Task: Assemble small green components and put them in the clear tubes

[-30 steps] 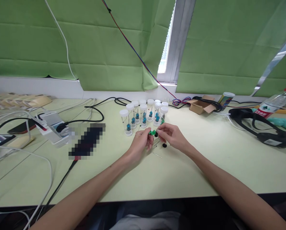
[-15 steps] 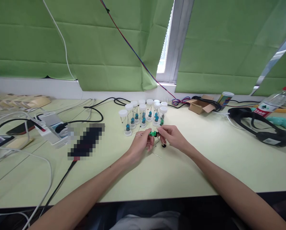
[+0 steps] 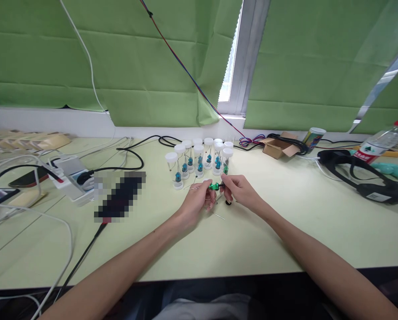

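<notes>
The left hand pinched a small green piece between the 2 hands; the right hand gripped a dark part at its 3 o'clock end. From that piece, capped clear tubes stood at 11 o'clock, a cardboard box sat at 2, a black disc lay between 4 and 5, a thin rod at 6.

Daylight glares through the window gap beyond the right hand, where the table looks palest. Coarse pixel blocks mask a patch left of the left hand.
</notes>
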Available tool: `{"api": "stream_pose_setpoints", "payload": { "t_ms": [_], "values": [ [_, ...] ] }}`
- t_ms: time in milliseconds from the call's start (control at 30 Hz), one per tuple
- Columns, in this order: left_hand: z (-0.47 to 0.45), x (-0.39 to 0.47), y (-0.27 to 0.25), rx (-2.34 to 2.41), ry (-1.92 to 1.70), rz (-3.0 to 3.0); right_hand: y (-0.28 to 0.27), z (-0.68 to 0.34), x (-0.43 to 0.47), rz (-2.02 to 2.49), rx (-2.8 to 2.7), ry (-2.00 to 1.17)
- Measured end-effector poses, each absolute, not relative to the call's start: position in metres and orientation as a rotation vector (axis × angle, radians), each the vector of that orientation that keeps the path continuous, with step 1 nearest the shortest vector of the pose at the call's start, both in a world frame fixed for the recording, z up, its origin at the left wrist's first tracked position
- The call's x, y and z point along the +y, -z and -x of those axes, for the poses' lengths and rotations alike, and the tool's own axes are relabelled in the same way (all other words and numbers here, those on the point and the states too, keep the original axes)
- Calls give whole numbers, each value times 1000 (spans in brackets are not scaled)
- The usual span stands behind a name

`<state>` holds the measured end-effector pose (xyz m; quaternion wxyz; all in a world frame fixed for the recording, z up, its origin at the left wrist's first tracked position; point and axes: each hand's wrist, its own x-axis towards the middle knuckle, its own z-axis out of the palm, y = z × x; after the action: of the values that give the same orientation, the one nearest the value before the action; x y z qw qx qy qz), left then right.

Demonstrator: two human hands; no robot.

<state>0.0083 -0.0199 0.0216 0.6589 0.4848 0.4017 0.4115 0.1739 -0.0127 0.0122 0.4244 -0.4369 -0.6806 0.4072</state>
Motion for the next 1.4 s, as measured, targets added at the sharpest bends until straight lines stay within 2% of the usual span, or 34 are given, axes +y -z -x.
{"api": "stream_pose_setpoints", "payload": {
  "t_ms": [367, 967, 1400],
  "values": [
    [-6, -15, -14, 905, -1004, -1000, -19, -174, -16, 923, -1631, -1067],
    [-6, -19, -19, 984, -997, -1287, -17, -177, -14, 1035, -1758, -1029],
    [-7, -19, -18, 997, -1030, -1185, -17, -173, -15, 1008, -1642, -1064]
  ]
}}
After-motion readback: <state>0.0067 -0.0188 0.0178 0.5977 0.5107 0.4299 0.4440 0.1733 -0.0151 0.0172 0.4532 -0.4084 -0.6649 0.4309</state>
